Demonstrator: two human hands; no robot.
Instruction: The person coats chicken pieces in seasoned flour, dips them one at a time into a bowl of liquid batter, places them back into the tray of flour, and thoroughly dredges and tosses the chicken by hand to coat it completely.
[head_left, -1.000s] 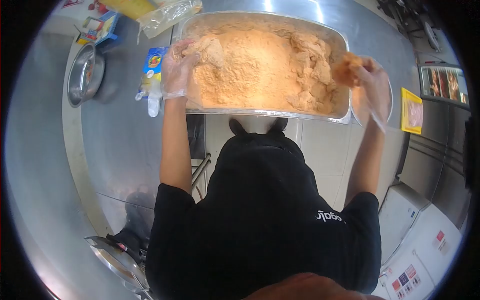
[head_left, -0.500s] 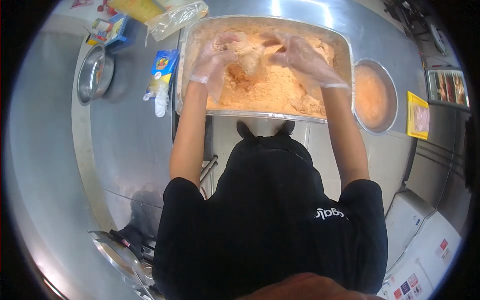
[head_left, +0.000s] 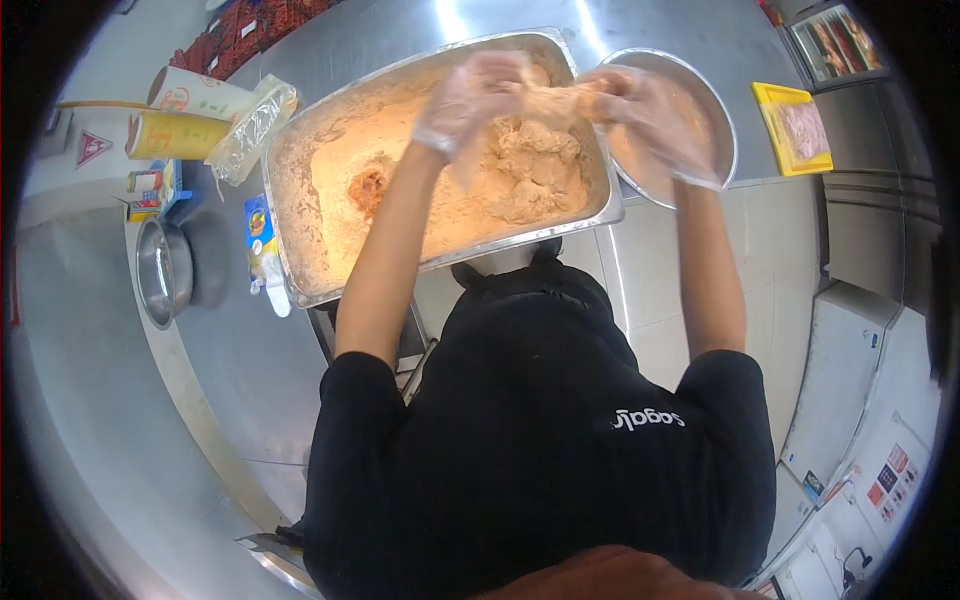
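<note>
The coated piece (head_left: 553, 103) is suspended above the right-hand part of the tray (head_left: 459, 248), between the two hands, each in a clear plastic glove. The right hand (head_left: 612, 92) pinches the right end of the coated piece between thumb and fingers, near the rim of the large bowl (head_left: 731, 135). The left hand (head_left: 510, 80) is at the left end, fingers bent; motion blur obscures the fingertips, so whether they are closed on it cannot be told. The tray contains pale orange powder (head_left: 345, 150). Under the hands, a heap of coated pieces (head_left: 540, 165) lies in the powder; a reddish piece (head_left: 368, 188) lies partly covered toward the left. The large bowl is located just beside the right end of the tray. Right of the large bowl is a yellow tray (head_left: 768, 103) bearing pink material (head_left: 802, 130). Left of the tray are a blue packet (head_left: 260, 222), a plastic bag (head_left: 258, 130) and a small bowl (head_left: 165, 272).
</note>
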